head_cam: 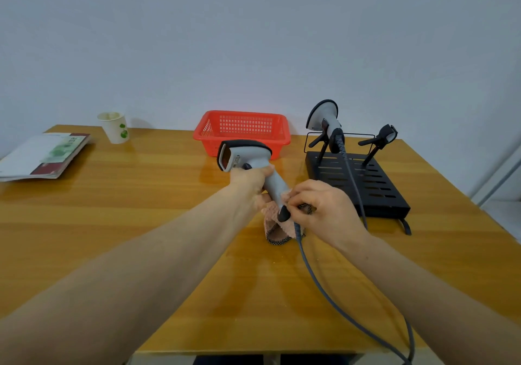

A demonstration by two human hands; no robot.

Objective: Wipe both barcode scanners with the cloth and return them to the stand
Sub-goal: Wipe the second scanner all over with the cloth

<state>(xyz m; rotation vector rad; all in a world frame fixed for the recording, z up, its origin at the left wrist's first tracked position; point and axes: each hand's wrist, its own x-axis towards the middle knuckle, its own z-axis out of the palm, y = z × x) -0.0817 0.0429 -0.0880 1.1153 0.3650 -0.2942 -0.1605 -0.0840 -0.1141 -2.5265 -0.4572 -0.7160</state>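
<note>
Hands worked together over the worktop: the left hand gripped the first scanner by its handle, the right hand pinched the cloth round its butt, wiping seemingly midway, with the empty right cradle of the stand likely awaiting it next.

No text can be read. Booklet at far left: printed cover with a few sideways characters, too blurred to make out. Centre scanner: small marks on the side of its head, too small to read. Paper cup: green leaf print only.
</note>
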